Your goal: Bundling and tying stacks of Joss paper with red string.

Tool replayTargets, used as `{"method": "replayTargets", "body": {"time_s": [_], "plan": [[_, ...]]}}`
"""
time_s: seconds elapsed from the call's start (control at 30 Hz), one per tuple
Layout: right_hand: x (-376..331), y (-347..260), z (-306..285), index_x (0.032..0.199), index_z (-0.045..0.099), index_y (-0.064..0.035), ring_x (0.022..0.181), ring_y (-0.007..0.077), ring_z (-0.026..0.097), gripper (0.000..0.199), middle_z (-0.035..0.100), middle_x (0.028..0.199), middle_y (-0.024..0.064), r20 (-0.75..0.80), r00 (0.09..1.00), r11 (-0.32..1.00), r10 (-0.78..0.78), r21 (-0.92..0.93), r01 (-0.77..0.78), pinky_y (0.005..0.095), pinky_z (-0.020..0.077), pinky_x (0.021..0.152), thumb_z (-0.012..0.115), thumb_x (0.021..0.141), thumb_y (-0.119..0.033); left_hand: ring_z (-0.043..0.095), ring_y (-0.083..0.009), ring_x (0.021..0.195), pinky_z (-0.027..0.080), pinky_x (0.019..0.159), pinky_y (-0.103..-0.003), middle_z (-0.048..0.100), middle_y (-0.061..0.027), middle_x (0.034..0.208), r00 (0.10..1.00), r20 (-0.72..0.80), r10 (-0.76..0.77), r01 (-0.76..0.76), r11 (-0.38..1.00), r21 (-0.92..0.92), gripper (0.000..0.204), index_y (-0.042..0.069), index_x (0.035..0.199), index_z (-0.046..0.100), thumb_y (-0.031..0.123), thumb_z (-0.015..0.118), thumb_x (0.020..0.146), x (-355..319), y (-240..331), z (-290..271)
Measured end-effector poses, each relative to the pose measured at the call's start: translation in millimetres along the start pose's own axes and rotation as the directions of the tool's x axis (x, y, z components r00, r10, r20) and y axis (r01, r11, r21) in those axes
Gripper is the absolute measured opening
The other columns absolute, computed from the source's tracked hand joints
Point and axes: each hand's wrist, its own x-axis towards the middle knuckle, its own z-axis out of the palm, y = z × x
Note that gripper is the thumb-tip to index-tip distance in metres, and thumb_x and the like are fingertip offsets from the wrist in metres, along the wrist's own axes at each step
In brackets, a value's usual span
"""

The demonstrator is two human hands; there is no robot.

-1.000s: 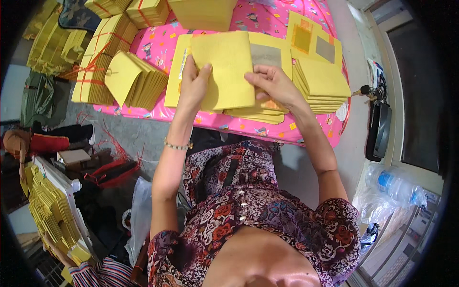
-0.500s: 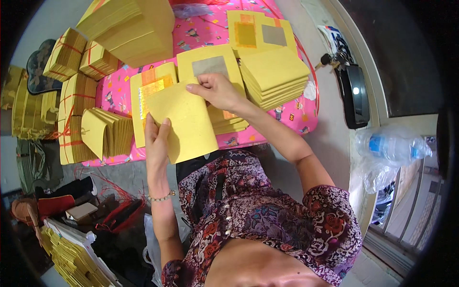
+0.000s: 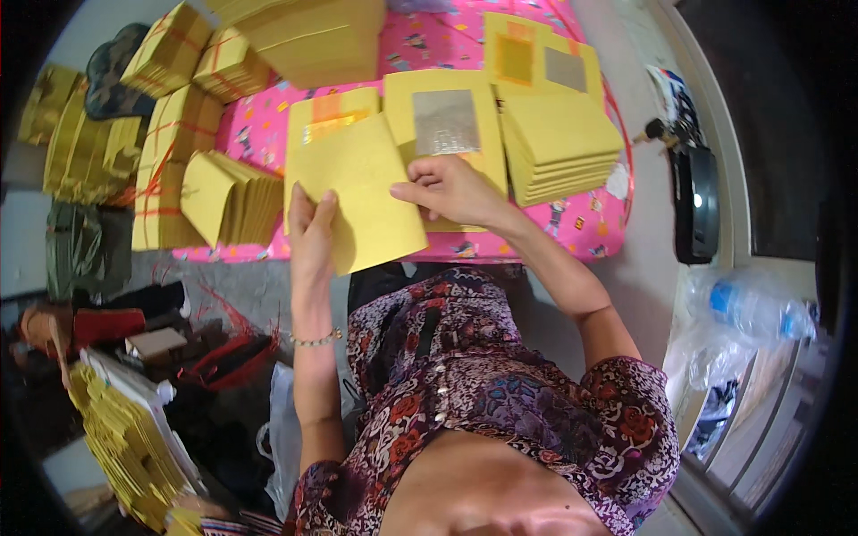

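Note:
A folded yellow paper sheet (image 3: 371, 210) is held tilted above the table's near edge. My left hand (image 3: 311, 230) pinches its left side, thumb on the front face and the other fingers partly hidden. At the right edge, my right hand (image 3: 451, 189) is closed, its thumb lying over the sheet and its fingers curled beside the edge. Behind the sheet lies yellow paper with an orange and gold patch (image 3: 335, 123). A stack of yellow paper with a silver square (image 3: 447, 121) sits just beyond my right hand.
Folded yellow papers (image 3: 563, 143) are stacked to the right on the pink patterned tablecloth (image 3: 429, 45). Bundles tied with red string (image 3: 179, 125) and a loose folded bunch (image 3: 232, 201) stand left. A large yellow stack (image 3: 313, 45) rises behind. Plastic bottles (image 3: 751, 308) are at far right.
My right hand has slid down the sheet's right edge from near its top corner. The sheet's upper part has swung up, and the whole view has shifted.

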Motion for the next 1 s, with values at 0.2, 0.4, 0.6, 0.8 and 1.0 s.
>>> {"method": "replayTargets", "body": {"time_s": [0.2,0.4,0.6,0.8,1.0], "plan": [[-1.8,-4.5,9.3,0.077,0.055,-0.0027,0.061,0.0025,0.052,0.024,0.056,0.068,-0.0028,0.065,0.996,0.998,0.064,-0.002,-0.064,0.0178,0.0412,0.052,0.061,0.089,-0.022,0.054,-0.0149,0.105,0.042,0.091,-0.029,0.056,-0.0095,0.116,0.998,-0.027,0.061,-0.062,0.997,-0.040,0.031,0.000,0.122,0.043,0.003,0.045,0.092,-6.5,9.0,-1.3],[-8.1,-2.1,23.6,0.085,0.056,-0.0037,0.061,0.0022,0.053,0.017,0.057,0.073,-0.0036,0.090,0.990,0.994,0.107,0.010,-0.108,0.0182,0.0456,0.054,0.062,0.088,-0.020,0.052,-0.0132,0.102,0.042,0.088,-0.029,0.055,-0.0087,0.111,0.984,-0.119,0.130,-0.136,0.990,-0.045,0.026,0.000,0.117,0.042,0.001,0.044,0.091,-3.1,6.0,-10.4],[7.3,-19.6,27.9,0.092,0.054,-0.0042,0.072,0.0043,0.058,0.019,0.059,0.079,-0.0007,0.122,0.983,0.985,0.140,0.084,-0.151,0.0193,0.0470,0.062,0.061,0.089,-0.021,0.048,-0.0153,0.111,0.039,0.093,-0.029,0.051,-0.0116,0.120,0.981,-0.138,0.140,-0.149,0.987,-0.057,0.034,-0.001,0.124,0.038,0.002,0.044,0.091,-9.9,5.3,-19.6],[53.8,-33.1,42.2,0.095,0.054,0.0007,0.078,0.0030,0.056,0.021,0.061,0.084,0.0005,0.063,0.993,0.987,-0.098,0.133,0.089,0.0187,0.0449,0.067,0.060,0.089,-0.019,0.045,-0.0171,0.117,0.037,0.097,-0.030,0.047,-0.0142,0.127,0.986,-0.125,0.109,-0.121,0.989,-0.086,0.040,-0.002,0.130,0.034,0.004,0.044,0.092,-14.5,17.1,-31.2],[118.5,-88.4,80.5,0.088,0.060,0.0004,0.062,0.0063,0.057,0.027,0.062,0.072,0.0017,0.195,0.979,0.994,-0.062,-0.080,0.079,0.0219,0.0456,0.054,0.062,0.087,-0.027,0.057,-0.0165,0.100,0.046,0.085,-0.028,0.058,-0.0134,0.112,0.935,-0.264,0.239,-0.240,0.970,0.029,0.031,-0.004,0.118,0.042,0.006,0.051,0.090,0.3,61.6,-89.9]]}}
